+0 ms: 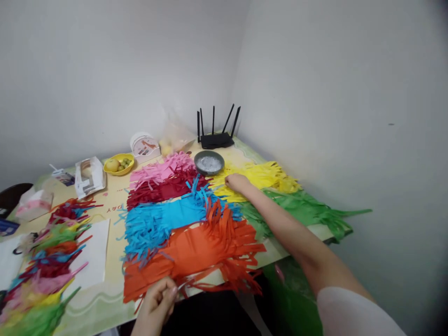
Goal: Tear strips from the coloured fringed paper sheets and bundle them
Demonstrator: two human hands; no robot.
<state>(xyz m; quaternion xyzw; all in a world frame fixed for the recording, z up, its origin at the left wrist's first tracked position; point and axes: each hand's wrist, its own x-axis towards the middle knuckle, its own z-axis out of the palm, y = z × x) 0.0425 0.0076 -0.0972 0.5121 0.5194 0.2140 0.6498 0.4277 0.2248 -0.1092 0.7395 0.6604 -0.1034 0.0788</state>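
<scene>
The right hand (237, 183) reaches out over the yellow paper (273, 177), its fingers curled inward; whether they grip anything, I cannot tell. The left hand (159, 298) sits close to the near edge of the counter (115, 205), thumb and fingers drawn together, though I can't make out what, if anything, is between them. The hands are well apart, the right lying at about 1 o'clock from the left.

The bowl (209, 163), with pale contents, is just beside the right hand at 10 o'clock; the right is clearly the nearer hand. The yellow paper spreads from under that hand toward 3 o'clock, its long axis running roughly 9 to 3. The green paper (301, 208) lies at 4 o'clock from it.

The orange paper (196, 249) starts just beside the left hand at 1 o'clock, its long axis running from 8 to 2. The blue paper (182, 213) lies beyond it, toward 12 o'clock.
</scene>
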